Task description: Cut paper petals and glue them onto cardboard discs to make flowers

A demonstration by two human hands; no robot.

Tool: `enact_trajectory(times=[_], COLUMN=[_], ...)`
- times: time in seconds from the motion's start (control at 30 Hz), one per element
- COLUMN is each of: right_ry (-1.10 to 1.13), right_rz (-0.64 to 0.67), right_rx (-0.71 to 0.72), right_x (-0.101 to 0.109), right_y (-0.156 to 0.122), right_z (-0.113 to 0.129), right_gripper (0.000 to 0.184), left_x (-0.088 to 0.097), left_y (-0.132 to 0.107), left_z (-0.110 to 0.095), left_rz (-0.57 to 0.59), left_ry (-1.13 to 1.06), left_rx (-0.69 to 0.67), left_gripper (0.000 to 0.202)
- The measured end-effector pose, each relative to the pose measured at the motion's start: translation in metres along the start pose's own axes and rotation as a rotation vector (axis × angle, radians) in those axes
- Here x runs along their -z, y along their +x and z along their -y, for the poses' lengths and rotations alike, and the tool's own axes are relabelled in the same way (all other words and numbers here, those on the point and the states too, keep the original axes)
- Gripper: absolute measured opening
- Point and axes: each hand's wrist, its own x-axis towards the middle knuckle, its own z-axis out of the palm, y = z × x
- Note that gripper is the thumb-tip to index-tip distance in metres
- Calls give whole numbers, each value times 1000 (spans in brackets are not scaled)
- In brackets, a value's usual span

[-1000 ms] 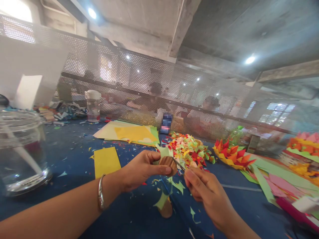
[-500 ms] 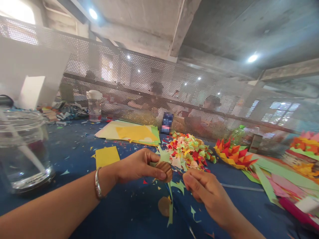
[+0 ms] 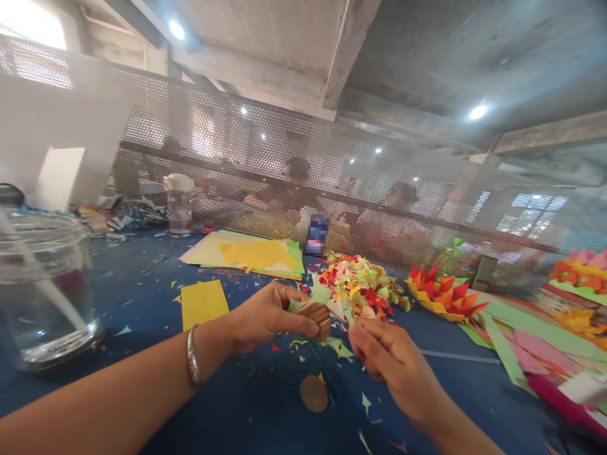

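My left hand (image 3: pixel 265 316) pinches a round brown cardboard disc (image 3: pixel 318 317) with a piece of light green paper (image 3: pixel 318 294) behind it, held above the blue table (image 3: pixel 142 297). My right hand (image 3: pixel 389 363) is closed just right of the disc, its fingers curled round thin scissors (image 3: pixel 339 318) whose blades reach toward the disc's edge. A second brown disc (image 3: pixel 313 393) lies flat on the table below my hands. Small green and yellow paper scraps (image 3: pixel 339 347) lie scattered under the hands.
A glass jar (image 3: pixel 45 287) stands at the near left. A yellow sheet (image 3: pixel 203 303), stacked coloured sheets (image 3: pixel 246 254), a heap of cut paper bits (image 3: pixel 363 284), orange paper flowers (image 3: pixel 443 294) and green and pink strips (image 3: pixel 521 344) cover the table. People sit behind a perforated metal screen (image 3: pixel 284 177).
The long green strip that hung from the disc has dropped away, leaving the second disc lying uncovered on the table. My hands stayed close together, shifting only slightly.
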Motion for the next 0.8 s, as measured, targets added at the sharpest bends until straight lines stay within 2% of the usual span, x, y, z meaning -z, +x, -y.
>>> enact_trajectory(times=[0.23, 0.47, 0.67, 0.8], right_ry=[20, 49, 23, 86], right_rz=[-24, -27, -12, -12], right_rx=[23, 22, 21, 6], right_x=[0, 0, 1, 0], right_y=[-2, -2, -2, -3], right_z=[0, 2, -1, -3], right_gripper=[46, 45, 46, 45], left_x=[-8, -7, -6, -4], left_y=[-3, -4, -5, -5], left_z=[-5, -6, -10, -7], left_rz=[7, -11, 58, 70], left_ry=[6, -23, -42, -30], left_rx=[-42, -42, -57, -52], left_gripper=[7, 5, 6, 6])
